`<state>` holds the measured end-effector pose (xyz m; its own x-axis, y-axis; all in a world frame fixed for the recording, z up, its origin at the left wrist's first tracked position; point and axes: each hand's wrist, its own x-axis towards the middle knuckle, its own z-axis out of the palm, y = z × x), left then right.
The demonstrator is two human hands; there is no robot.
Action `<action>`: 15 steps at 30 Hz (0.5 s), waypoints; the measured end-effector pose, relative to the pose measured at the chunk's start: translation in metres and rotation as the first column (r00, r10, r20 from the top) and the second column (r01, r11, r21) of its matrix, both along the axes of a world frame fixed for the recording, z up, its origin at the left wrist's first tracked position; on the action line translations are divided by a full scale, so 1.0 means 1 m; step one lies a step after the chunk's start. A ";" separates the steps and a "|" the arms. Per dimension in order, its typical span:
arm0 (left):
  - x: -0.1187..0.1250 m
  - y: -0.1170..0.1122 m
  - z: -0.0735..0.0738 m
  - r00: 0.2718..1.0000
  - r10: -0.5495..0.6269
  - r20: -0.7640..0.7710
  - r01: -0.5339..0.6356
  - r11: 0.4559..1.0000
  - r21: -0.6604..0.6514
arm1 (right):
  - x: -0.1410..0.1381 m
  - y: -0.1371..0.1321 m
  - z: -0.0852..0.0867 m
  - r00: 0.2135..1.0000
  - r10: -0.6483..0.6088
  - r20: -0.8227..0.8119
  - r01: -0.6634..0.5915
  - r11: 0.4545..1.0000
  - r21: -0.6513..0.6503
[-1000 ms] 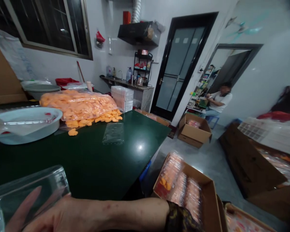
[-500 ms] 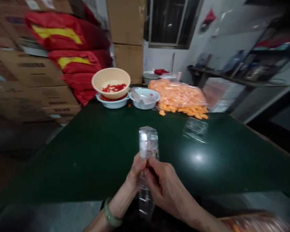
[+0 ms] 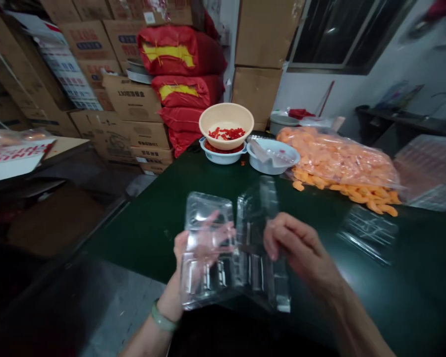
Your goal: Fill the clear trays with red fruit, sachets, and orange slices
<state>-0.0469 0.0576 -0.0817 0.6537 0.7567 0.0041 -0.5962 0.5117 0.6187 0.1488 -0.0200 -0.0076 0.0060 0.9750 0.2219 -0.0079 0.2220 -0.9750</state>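
Clear plastic clamshell tray (image 3: 258, 277), head view: opened out into two halves, held up over the near edge of the dark green surface (image 3: 141, 238). Left hand (image 3: 204, 243) sits behind the left half, fingers spread and seen through the plastic; whether it is closed on the tray cannot be told. Right hand (image 3: 299, 248) is on the right half, fingers curled and fingertips at its edge, apparently grasping it.

Tray compartments show no contents. The orange pieces lie elsewhere: most are in a clear plastic bag (image 3: 338, 158) at the far right of the surface, with loose orange pieces (image 3: 367, 196) along its near side. A second clear tray (image 3: 367, 233) lies flat just nearer, and a stack of clear trays (image 3: 427, 171) stands beyond the bag's right end. So far, nothing orange is seen in the held tray, and the bag remains well filled.

At the far edge of the surface, a tan bowl (image 3: 226, 116) of red pieces nests in a white bowl with a blue rim (image 3: 221, 157). A pale blue bowl (image 3: 273, 156) with a clear plastic sheet inside stands just right of them. Red sacks with yellow marks (image 3: 180, 52) and cardboard cartons (image 3: 132, 96) are stacked beyond, far left.
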 end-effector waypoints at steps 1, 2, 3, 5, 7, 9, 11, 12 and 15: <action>-0.014 0.008 0.001 0.999 0.032 0.042 -0.032 0.999 0.010 | 0.011 0.006 -0.005 0.994 -0.019 -0.103 0.017 1.000 -0.022; -0.028 0.016 0.002 0.994 0.057 0.091 -0.059 0.998 0.021 | 0.022 0.012 -0.012 0.978 -0.040 -0.206 0.028 0.998 -0.057; -0.042 0.022 0.003 0.989 0.080 0.123 -0.083 0.996 0.026 | 0.033 0.018 -0.022 0.951 -0.075 -0.299 0.045 0.993 -0.106; -0.065 0.031 0.004 0.981 0.124 0.150 -0.130 0.991 0.031 | 0.050 0.029 -0.046 0.880 -0.200 -0.430 0.103 0.966 -0.238; -0.079 0.036 0.004 0.978 0.149 0.145 -0.154 0.988 0.021 | 0.059 0.033 -0.070 0.801 -0.365 -0.474 0.179 0.902 -0.393; -0.085 0.036 0.005 0.977 0.166 0.137 -0.167 0.986 0.000 | 0.059 0.029 -0.090 0.765 -0.481 -0.428 0.210 0.815 -0.540; -0.085 0.035 0.005 0.974 0.183 0.131 -0.178 0.983 -0.046 | 0.051 0.017 -0.102 0.792 -0.506 -0.342 0.204 0.747 -0.633; -0.083 0.035 0.005 0.973 0.187 0.132 -0.179 0.981 -0.070 | 0.047 0.009 -0.104 0.825 -0.489 -0.285 0.196 0.720 -0.666; -0.073 0.037 0.004 0.974 0.177 0.144 -0.160 0.979 -0.126 | 0.038 -0.017 -0.101 0.967 -0.253 0.024 0.197 0.687 -0.699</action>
